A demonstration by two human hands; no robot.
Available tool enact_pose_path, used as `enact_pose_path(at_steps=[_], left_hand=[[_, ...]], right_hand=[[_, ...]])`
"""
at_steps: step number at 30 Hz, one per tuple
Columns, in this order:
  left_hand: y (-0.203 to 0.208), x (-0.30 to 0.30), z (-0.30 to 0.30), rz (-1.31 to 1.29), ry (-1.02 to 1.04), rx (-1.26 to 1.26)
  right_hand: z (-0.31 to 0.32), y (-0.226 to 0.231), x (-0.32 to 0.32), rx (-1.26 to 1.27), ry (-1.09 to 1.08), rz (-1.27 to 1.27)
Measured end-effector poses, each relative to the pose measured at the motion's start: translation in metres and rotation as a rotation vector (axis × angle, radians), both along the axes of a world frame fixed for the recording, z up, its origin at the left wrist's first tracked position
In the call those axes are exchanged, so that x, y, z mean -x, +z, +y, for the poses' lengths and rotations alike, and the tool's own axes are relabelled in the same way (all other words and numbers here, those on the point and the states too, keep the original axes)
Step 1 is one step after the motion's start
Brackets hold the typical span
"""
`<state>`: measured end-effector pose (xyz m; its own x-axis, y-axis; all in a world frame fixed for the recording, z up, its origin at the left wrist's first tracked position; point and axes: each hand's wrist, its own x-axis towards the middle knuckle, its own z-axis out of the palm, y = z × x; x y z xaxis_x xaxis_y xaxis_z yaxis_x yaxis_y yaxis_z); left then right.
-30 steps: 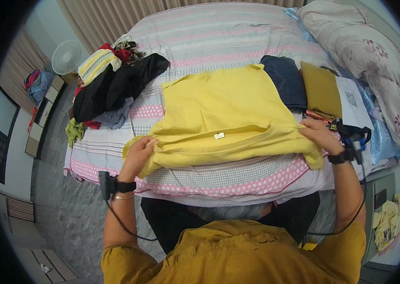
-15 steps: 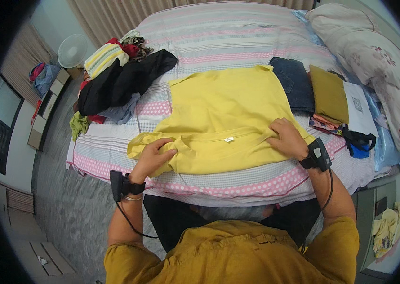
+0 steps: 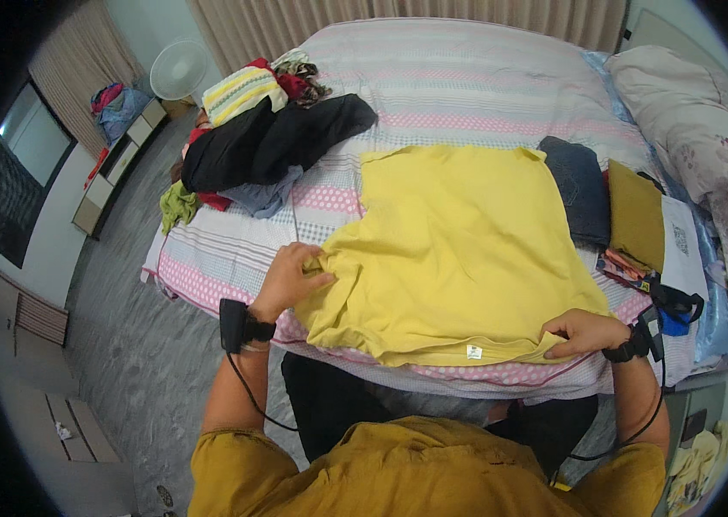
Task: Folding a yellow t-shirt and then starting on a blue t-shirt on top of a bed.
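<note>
A yellow shirt point(image 3: 467, 250) lies spread over the near part of the bed, its neckline with a small white tag point(image 3: 473, 351) at the near edge. At its left side, my left hand point(image 3: 293, 277) is closed on gathered cloth by the sleeve, which lies bunched and wrinkled. Thumb and fingers of my right hand point(image 3: 584, 333) pinch the shirt's near right corner, close to the neckline. The far part of the shirt lies mostly flat, reaching dark blue folded jeans point(image 3: 578, 189) on the right.
Left on the striped bed point(image 3: 467, 77) is a heap with black clothing point(image 3: 269, 142) and a striped yellow-white cloth point(image 3: 243, 93). Right of the jeans sit a folded mustard garment point(image 3: 637, 215), a white sheet with a printed code point(image 3: 681, 246) and a rumpled floral quilt point(image 3: 700, 129).
The shirt's tagged neckline has come toward me, smoothing the folded-over near part. My right hand has moved nearer with it; my left stays at the sleeve. The whole view has shifted.
</note>
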<state>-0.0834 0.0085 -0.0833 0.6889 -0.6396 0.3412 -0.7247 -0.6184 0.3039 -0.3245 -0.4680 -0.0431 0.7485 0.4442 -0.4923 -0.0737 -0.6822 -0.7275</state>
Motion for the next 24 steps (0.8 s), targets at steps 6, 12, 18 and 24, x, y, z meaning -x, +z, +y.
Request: enact_pose_path(at_steps=[6,12,18,24], left_hand=[[-0.006,-0.071,0.062,0.102,0.498,0.423],[0.019,-0.039,-0.005,-0.396,0.403,0.381],[0.034,0.111,-0.094,-0.038,-0.325,0.005],[-0.005,0.052,-0.071,-0.159,0.06,0.011]], right_hand=[[-0.018,0.019,0.003,-0.071,-0.347,-0.221],[-0.009,0.014,-0.013,-0.294,-0.673,-0.37],[-0.007,0.013,-0.012,-0.16,-0.723,-0.382],[-0.009,0.014,-0.005,0.043,-0.492,-0.218]])
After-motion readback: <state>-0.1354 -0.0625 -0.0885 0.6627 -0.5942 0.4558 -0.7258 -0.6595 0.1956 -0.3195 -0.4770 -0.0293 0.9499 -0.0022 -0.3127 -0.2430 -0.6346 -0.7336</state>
